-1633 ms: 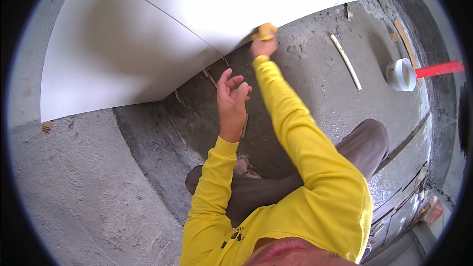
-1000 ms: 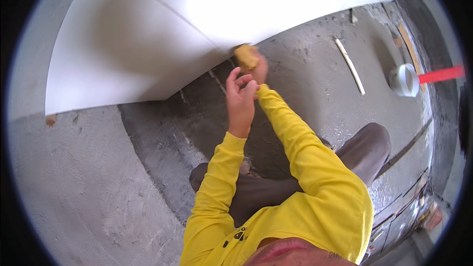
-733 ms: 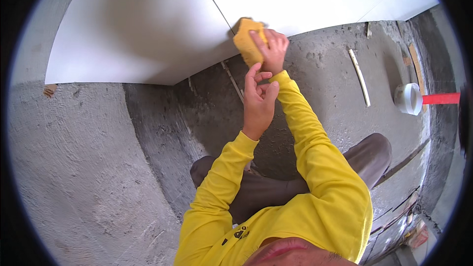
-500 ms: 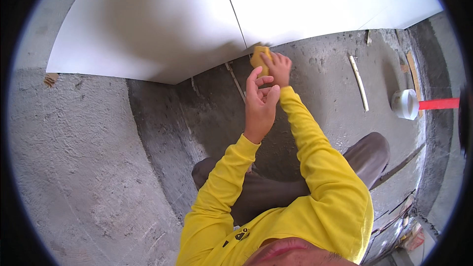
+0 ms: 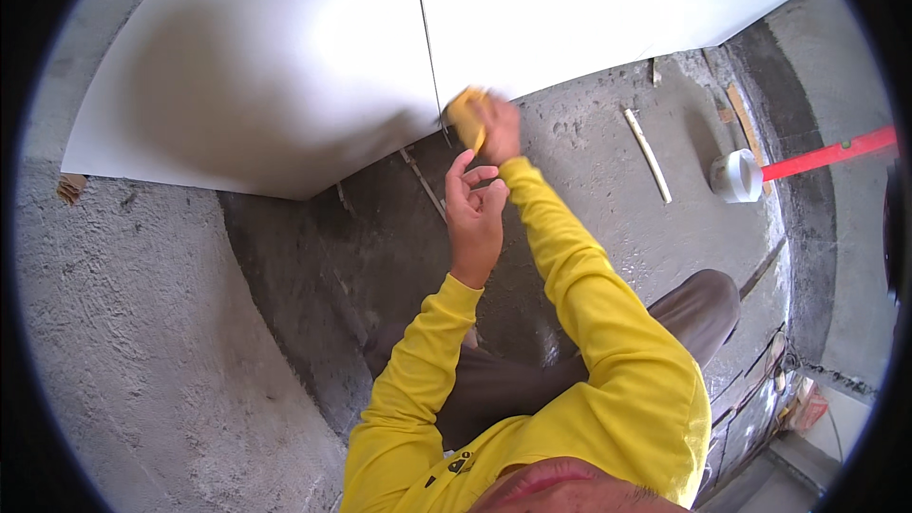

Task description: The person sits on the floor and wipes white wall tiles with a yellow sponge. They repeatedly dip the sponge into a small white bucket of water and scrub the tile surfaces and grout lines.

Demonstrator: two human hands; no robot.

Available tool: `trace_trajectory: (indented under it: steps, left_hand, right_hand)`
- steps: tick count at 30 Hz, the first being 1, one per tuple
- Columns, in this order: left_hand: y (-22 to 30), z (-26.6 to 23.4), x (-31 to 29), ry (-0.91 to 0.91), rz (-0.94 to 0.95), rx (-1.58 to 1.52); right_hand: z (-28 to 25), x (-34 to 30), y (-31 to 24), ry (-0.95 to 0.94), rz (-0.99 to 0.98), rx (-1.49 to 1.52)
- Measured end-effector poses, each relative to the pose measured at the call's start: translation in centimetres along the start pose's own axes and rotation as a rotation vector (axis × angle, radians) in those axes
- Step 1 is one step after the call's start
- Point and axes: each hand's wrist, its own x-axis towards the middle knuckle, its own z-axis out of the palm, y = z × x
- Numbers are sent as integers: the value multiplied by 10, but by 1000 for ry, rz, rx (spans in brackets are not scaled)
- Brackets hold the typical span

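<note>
My right hand (image 5: 503, 129), slightly blurred, is closed round a yellow sponge (image 5: 466, 114). The sponge lies at the lower edge of the white wall tiles, where the dark joint (image 5: 426, 24) between the left tile (image 5: 313, 66) and the right tile (image 5: 570, 19) comes down. Nearer to me, my left hand (image 5: 475, 228) hangs in the air with nothing in it. Its fingers are half bent and apart, just below the sponge and touching neither it nor the wall.
Thin pale strips lie on the wet grey floor (image 5: 589, 190), one (image 5: 648, 156) to the right and another (image 5: 424, 180) by the tile edge. A white round tub (image 5: 735, 177) stands further right, beside a red bar (image 5: 826, 153). Rough concrete (image 5: 171, 323) rises at the left.
The whole view has shifted, so the scene sits further left. My right hand has turned the sponge and keeps it at the foot of the joint. My left hand stays bent in the air.
</note>
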Motion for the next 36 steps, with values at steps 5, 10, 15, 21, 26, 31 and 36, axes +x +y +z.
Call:
trace_trajectory:
  steps: [5, 10, 15, 21, 26, 31, 36]
  left_hand:
    - [6, -19, 15, 49, 20, -59]
    - [9, -29, 43, 237, 26, -177]
    - [24, -37, 51, 320, -1, -97]
    - [41, -45, 20, 430, 80, 235]
    - [71, -59, -25, 590, 57, 552]
    - [109, -47, -101, 807, -33, 719]
    - [110, -31, -128, 927, -75, 804]
  right_hand:
    - [-52, -7, 3, -162, -46, 90]
    - [-198, 64, 67, -747, -1006, -214]
    - [-243, 32, 162, -578, -25, -205]
    - [-146, -43, 286, 218, 1102, 481]
    - [-109, 7, 342, 302, 1278, 429]
    - [-85, 53, 395, 254, 1340, 296]
    - [-48, 24, 201, -110, 1012, 451]
